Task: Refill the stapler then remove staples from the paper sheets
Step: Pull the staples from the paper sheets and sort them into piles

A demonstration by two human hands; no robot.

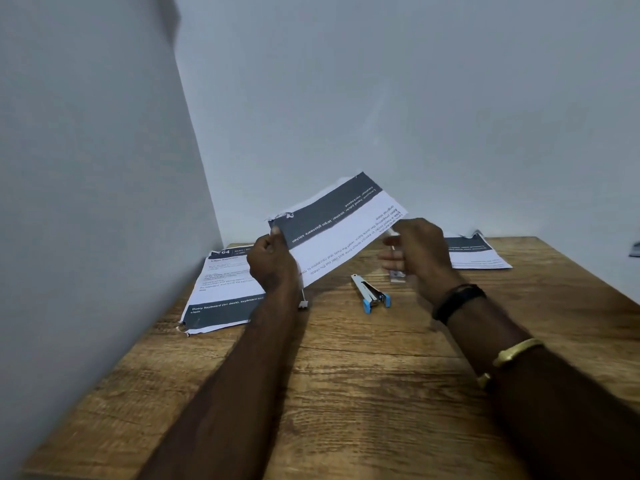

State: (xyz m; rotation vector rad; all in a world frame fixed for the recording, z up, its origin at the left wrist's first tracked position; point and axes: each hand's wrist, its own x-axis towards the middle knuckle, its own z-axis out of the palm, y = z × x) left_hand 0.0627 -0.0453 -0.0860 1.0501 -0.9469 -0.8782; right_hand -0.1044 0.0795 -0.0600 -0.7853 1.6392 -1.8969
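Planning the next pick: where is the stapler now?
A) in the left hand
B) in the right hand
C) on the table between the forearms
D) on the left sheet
C: the stapler lies on the wooden table between the forearms, untouched, while the left hand pinches the raised sheet.

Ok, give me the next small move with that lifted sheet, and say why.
Probably lay the lifted sheet flat on the table, near the sheets lying at the left. The left hand pinches it just below a ragged, torn corner, which suggests that staple is already out; the right hand is blurred at the other edge, so its hold is unclear.
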